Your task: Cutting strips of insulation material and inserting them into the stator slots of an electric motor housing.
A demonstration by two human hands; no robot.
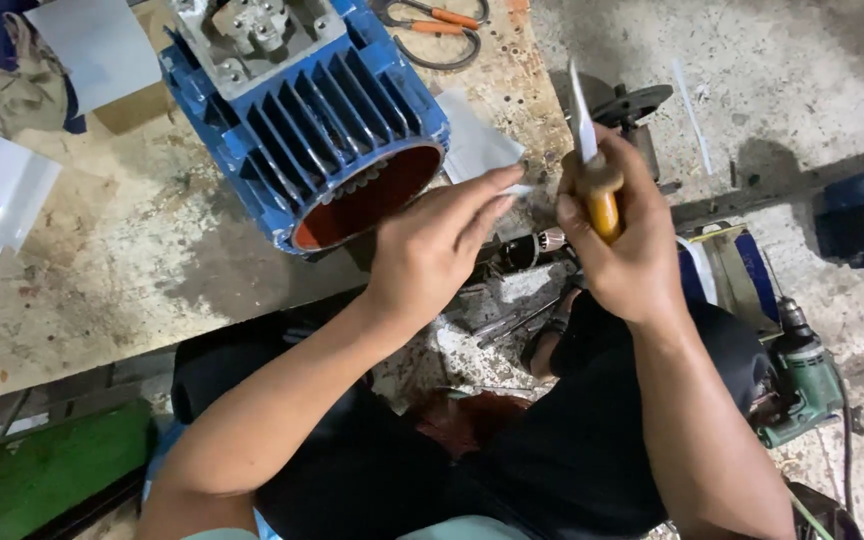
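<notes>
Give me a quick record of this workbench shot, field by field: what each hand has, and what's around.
Left hand: left hand flat, fingers stretched toward a white paper strip
Right hand: right hand gripping a wooden tool handle, white slip above it
Nearest thing: blue finned motor housing, open end facing the hands
Bench: worn workbench, scissors at far edge
Floor: green power drill

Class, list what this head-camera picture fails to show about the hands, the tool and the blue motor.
- Head view: tool working end, hidden in the right hand.
- Blue motor: top cut off by the frame edge.
- White slip at the left hand: mostly covered by fingers.
</notes>
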